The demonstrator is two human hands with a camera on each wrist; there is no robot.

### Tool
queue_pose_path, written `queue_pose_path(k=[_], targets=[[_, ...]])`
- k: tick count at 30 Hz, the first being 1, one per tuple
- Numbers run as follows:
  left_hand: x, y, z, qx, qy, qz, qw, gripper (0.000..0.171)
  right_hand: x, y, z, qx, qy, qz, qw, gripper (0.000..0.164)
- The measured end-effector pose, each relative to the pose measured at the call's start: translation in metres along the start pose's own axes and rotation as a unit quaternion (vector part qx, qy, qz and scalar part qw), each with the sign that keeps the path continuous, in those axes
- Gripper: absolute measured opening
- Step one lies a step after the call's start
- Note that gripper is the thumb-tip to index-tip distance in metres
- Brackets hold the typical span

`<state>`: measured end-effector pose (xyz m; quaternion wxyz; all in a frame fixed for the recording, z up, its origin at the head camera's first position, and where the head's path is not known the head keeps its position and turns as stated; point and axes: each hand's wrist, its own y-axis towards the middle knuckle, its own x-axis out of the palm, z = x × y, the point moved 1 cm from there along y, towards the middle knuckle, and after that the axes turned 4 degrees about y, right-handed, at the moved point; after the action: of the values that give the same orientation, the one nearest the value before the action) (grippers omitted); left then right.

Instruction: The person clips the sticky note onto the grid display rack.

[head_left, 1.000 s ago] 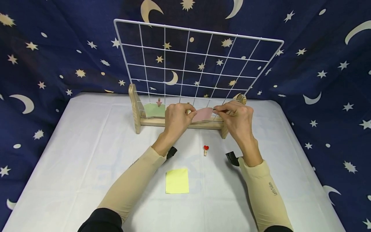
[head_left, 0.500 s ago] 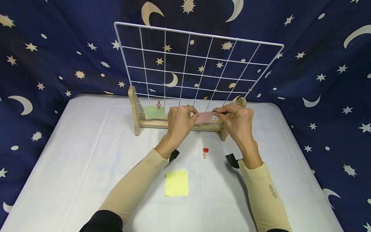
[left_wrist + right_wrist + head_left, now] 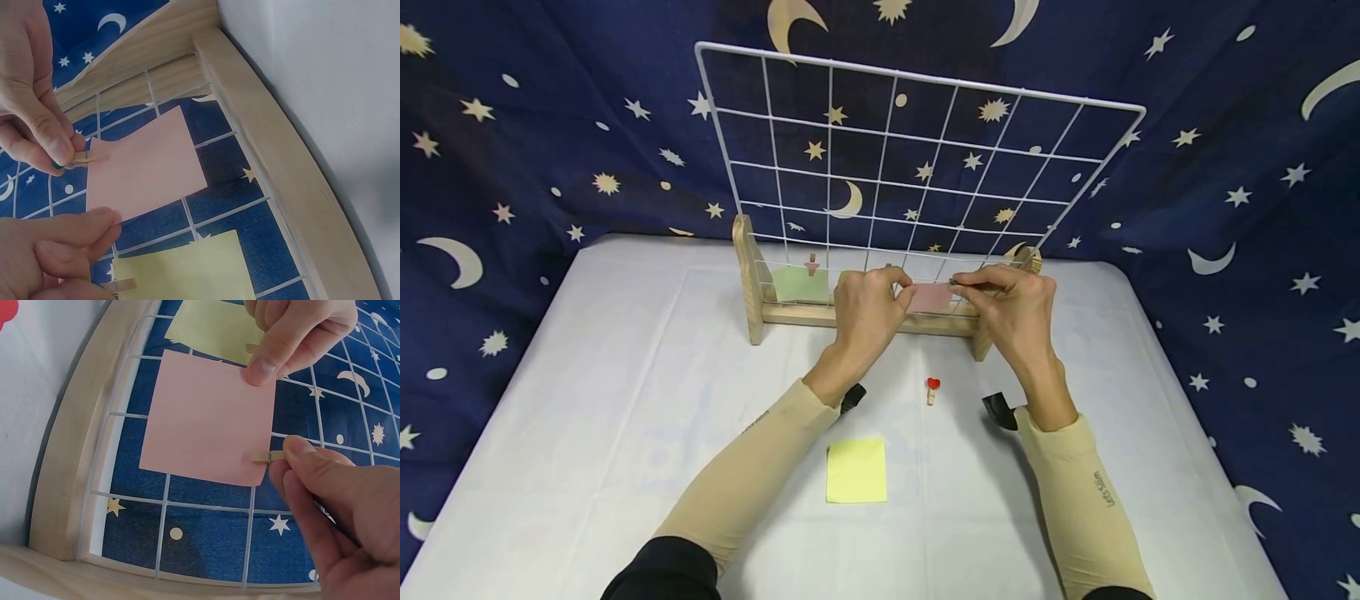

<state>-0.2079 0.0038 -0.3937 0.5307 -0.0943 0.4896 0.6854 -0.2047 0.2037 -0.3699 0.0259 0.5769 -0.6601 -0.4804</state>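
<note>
A pink sticky note lies against the lower part of the white wire grid. My left hand pinches one upper corner of it between thumb and index finger. At the other upper corner, my right hand pinches a small wooden clothespin, whose tip overlaps the note's edge. A yellow note hangs under its own clothespin beside the pink one; the left hand covers it in the head view. Farther left, a green note hangs from a clothespin.
The grid stands in a wooden base on a white-covered table. In front lie a clothespin with a red heart and a yellow sticky note. Dark blue cloth with moons and stars surrounds the table.
The pink note has gone from slanted to nearly level. My left hand has shifted slightly right with its corner; the right hand has stayed almost in place at the clothespin.
</note>
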Motion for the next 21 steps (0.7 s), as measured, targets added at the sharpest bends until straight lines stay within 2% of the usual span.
queue_pose_path(k=[7,15,21], targets=[[0.0012,-0.0011,0.0001,-0.004,0.013,0.002,0.9999,0.007,-0.0025,0.0002,-0.0026,0.007,-0.003,-0.009,1.000,0.013],[0.0013,-0.0019,-0.0005,-0.001,0.022,-0.003,0.9997,0.008,-0.0027,0.0005,-0.0087,0.002,-0.033,-0.015,0.999,0.015],[0.0011,-0.0018,0.0002,0.004,0.028,-0.001,0.9996,0.007,0.0024,-0.0016,-0.0052,-0.004,-0.054,-0.018,0.998,0.013]])
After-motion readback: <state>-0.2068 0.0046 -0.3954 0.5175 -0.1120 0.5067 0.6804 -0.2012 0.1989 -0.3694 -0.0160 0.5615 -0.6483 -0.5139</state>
